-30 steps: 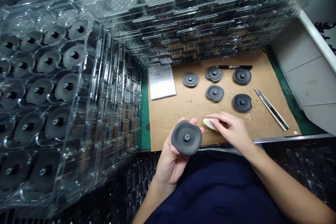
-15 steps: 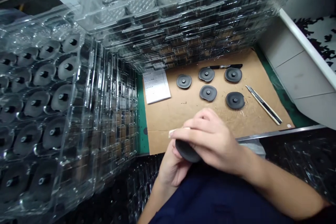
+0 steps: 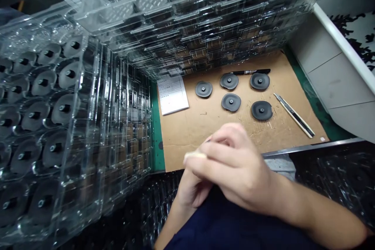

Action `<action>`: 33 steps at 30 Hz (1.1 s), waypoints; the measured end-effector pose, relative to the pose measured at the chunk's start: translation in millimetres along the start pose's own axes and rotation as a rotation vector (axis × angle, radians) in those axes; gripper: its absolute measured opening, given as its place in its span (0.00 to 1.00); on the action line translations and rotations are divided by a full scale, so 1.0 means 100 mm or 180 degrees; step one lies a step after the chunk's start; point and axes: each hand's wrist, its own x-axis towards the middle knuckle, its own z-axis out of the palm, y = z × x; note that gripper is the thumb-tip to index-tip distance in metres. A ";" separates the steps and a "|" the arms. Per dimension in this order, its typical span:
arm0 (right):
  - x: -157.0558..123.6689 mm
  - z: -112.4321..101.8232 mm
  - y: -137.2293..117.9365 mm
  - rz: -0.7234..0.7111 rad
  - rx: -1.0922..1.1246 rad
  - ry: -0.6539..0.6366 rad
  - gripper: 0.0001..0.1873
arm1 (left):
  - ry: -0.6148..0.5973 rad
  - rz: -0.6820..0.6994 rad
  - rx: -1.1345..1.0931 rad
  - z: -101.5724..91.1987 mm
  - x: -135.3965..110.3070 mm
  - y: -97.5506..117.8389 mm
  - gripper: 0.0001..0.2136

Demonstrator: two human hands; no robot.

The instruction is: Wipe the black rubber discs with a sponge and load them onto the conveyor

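My left hand [image 3: 190, 191] is closed beneath my right, low in the middle of the view. It holds a black disc that showed between the hands a moment ago and is now covered by them. My right hand [image 3: 234, 164] lies over it with bent fingers, slightly blurred. A cream-coloured patch [image 3: 197, 155] is at its fingertips; what it is I cannot make out. Beyond the hands, several black discs with centre studs, such as the front right one [image 3: 261, 110], rest on a cardboard sheet [image 3: 193, 133].
Stacked clear plastic trays [image 3: 187, 35] rise behind the cardboard. On the left, another tray stack [image 3: 99, 125] bears rows of black discs. A paper pad [image 3: 173, 95], a black pen [image 3: 252, 72] and a utility knife [image 3: 293, 115] lie on the cardboard. A white panel [image 3: 345, 74] stands at right.
My right hand has shifted over the black disc, which has gone out of sight between my hands. The cream patch at the fingertips shows more. The view has moved slightly.
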 end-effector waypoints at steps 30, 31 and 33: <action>0.05 0.06 0.00 0.0489 0.0591 -0.0062 0.13 | -0.0021 0.0298 -0.0191 0.06 0.10 0.11 0.23; 0.04 0.06 0.01 0.0392 0.0562 0.0149 0.13 | -0.0050 0.0278 -0.0187 0.07 0.10 0.12 0.22; -0.02 0.03 0.01 0.0203 0.0724 0.0168 0.13 | -0.0116 0.0244 -0.0199 0.08 0.10 0.16 0.22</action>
